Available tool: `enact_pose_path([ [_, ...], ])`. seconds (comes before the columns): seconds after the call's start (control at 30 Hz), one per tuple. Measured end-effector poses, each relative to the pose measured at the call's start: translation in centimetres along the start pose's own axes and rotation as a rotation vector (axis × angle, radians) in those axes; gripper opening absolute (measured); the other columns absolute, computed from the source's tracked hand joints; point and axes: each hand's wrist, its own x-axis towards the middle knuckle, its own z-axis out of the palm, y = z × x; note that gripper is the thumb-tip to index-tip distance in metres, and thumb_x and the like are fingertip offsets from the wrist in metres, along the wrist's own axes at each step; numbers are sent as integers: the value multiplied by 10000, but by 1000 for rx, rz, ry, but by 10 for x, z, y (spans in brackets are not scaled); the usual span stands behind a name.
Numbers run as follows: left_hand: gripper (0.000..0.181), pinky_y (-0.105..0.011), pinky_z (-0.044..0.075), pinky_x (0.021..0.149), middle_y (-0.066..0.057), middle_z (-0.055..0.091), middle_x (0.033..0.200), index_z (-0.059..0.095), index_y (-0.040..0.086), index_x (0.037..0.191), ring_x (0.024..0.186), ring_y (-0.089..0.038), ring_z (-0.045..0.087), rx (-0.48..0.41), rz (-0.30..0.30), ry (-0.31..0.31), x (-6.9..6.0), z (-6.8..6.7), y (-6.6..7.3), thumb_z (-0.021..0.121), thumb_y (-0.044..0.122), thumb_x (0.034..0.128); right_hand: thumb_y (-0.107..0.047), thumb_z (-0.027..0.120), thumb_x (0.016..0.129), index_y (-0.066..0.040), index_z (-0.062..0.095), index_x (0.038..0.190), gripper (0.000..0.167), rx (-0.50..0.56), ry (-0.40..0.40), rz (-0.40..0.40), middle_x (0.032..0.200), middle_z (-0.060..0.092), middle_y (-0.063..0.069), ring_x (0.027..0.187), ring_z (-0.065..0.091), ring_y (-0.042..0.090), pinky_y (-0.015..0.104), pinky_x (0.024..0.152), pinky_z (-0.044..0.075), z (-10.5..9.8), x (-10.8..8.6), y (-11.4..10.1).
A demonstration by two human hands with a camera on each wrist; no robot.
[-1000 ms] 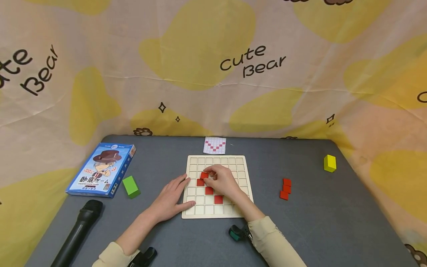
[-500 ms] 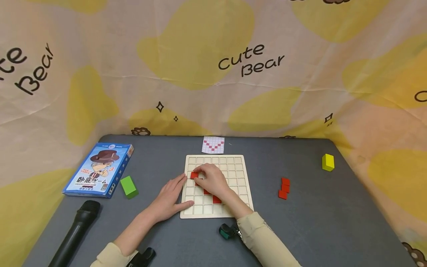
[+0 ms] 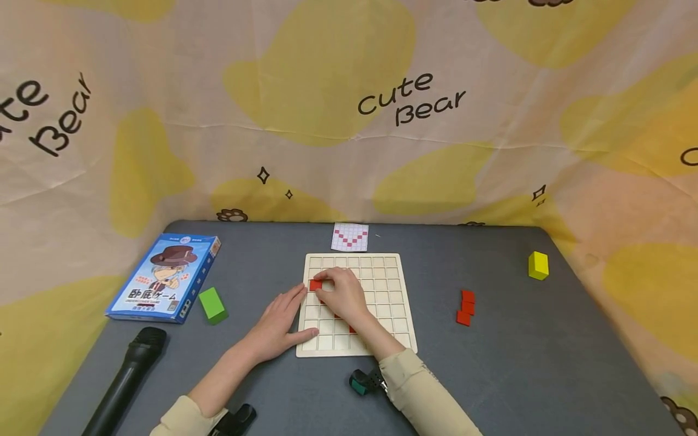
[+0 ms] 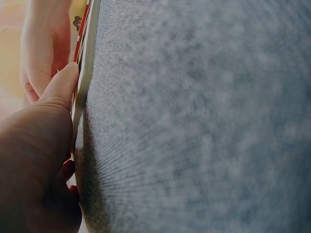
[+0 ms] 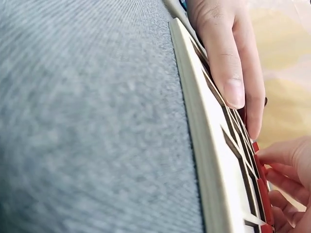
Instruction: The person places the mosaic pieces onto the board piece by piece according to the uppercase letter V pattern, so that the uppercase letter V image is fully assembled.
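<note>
A pale square grid board (image 3: 388, 340) lies on the table. Along its left edge rests my left hand (image 3: 275, 326), thumb and fingers spread and fairly straight on the rim. Over the board's left half, my right hand (image 3: 345, 297) pinches a red square tile (image 3: 315, 284) between thumb and forefinger, at a cell near the left edge. More red tiles sit in the grid in a diagonal, mostly covered by that hand; a corner of one tile (image 3: 352, 330) shows below it. The right wrist view shows the right fingers (image 5: 284, 154) low against the red tiles.
Several loose red tiles (image 3: 465, 308) lie right of the board. Behind it is a small card (image 3: 349, 237) printed with a V pattern. A yellow block (image 3: 538, 265) stands far right. On the left are a blue game box (image 3: 163, 275), a green block (image 3: 213, 305) and a black microphone (image 3: 126, 375).
My right hand has carried the red tile leftward across the board to a cell by the left edge, covering more of the diagonal. The left hand has stayed on the rim.
</note>
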Motion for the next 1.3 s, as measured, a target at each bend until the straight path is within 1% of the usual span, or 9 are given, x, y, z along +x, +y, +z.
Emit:
enact_pose_path([
  [0.2, 848, -590, 219, 1112, -210, 303, 1536, 311, -45, 1495, 1409, -375, 284, -3, -2, -4, 1, -1, 2, 652, 466, 910, -114, 759, 823, -105, 745, 1064, 241, 23, 18, -3, 1049, 715, 20, 1027, 608, 218, 373, 912, 454, 2, -1, 2],
  [0.5, 852, -582, 216, 1117, -207, 304, 1537, 320, -36, 1494, 1408, -368, 290, 9, 2, -1, 1, -1, 2, 658, 475, 902, -115, 750, 824, -115, 756, 1035, 211, 27, 31, 8, 1030, 721, 10, 992, 600, 220, 369, 886, 456, 3, -1, 2],
  [0.7, 852, -585, 215, 1116, -208, 298, 1541, 321, -39, 1493, 1408, -368, 289, 4, 11, 5, 1, -1, 0, 663, 468, 899, -112, 737, 830, -111, 756, 1059, 230, 41, 12, -1, 1056, 720, 10, 992, 593, 218, 354, 873, 456, 1, -2, 2],
  [0.77, 853, -581, 212, 1118, -203, 293, 1545, 320, -38, 1494, 1412, -362, 285, 6, 8, 6, 1, -1, -1, 662, 469, 899, -111, 721, 841, -111, 751, 1073, 234, 59, -2, -5, 1073, 716, 9, 1005, 594, 205, 342, 880, 456, -1, -3, 3],
  [0.87, 858, -580, 212, 1119, -198, 286, 1551, 316, -36, 1496, 1415, -358, 281, 15, 6, 4, 0, -1, -1, 655, 480, 901, -121, 700, 871, -114, 744, 1089, 223, 118, -11, -4, 1081, 707, 7, 936, 598, 178, 320, 828, 473, -6, -5, 7],
  [1.0, 866, -574, 220, 1120, -191, 287, 1552, 315, -32, 1499, 1418, -351, 280, 30, -1, -3, 0, 0, -1, 641, 504, 902, -131, 687, 896, -140, 748, 1068, 182, 231, 6, 49, 1011, 690, -13, 800, 595, 132, 286, 728, 491, -20, -11, 18],
  [1.1, 879, -566, 217, 1124, -181, 285, 1556, 311, -19, 1506, 1422, -343, 275, 30, -11, -12, -1, 0, -1, 631, 530, 898, -133, 686, 896, -164, 753, 1046, 168, 293, 26, 131, 972, 682, -26, 791, 619, 114, 290, 721, 500, -39, -19, 30],
  [1.2, 929, -550, 193, 1138, -165, 256, 1573, 282, 1, 1522, 1437, -330, 244, 14, -16, -34, -2, 0, -2, 626, 578, 881, -141, 684, 899, -184, 757, 1040, 165, 309, 44, 205, 954, 690, -28, 812, 640, 125, 303, 723, 494, -62, -29, 45],
  [1.3, 1027, -528, 154, 1155, -140, 202, 1598, 238, 20, 1540, 1459, -310, 189, -19, -15, -68, -3, 0, -4, 645, 641, 831, -153, 680, 911, -191, 758, 1049, 163, 289, 61, 249, 934, 693, -18, 813, 630, 150, 299, 705, 477, -85, -40, 63],
])
